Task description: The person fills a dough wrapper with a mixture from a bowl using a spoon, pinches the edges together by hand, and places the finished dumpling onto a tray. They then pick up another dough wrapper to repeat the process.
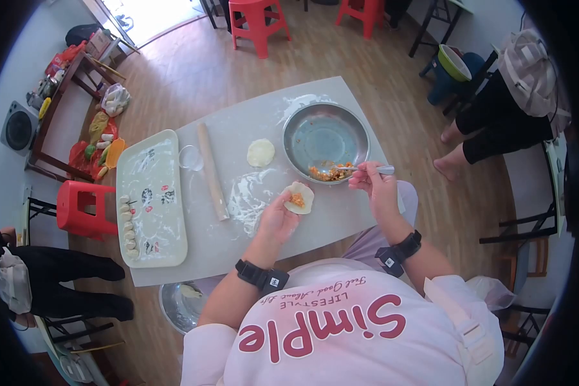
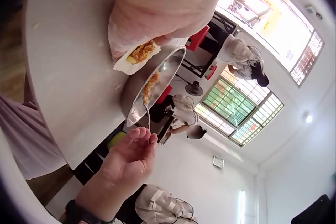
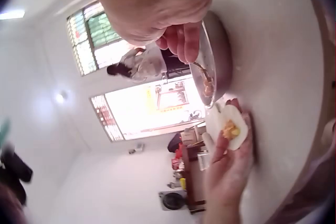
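My left hand holds a round dumpling wrapper with its thumb on the near side and fingers behind. Orange and yellow filling sits in the middle of the wrapper. My right hand grips the handle of a metal spoon over the rim of a steel bowl. The spoon's far end reaches into chopped filling heaped at the bowl's near side. Left of the bowl, another flat wrapper lies on the table.
A rolling pin lies left of scattered flour, near a clear round container. Folded dumplings line the left edge of a tray. A metal basin stands below the table. People stand at both sides.
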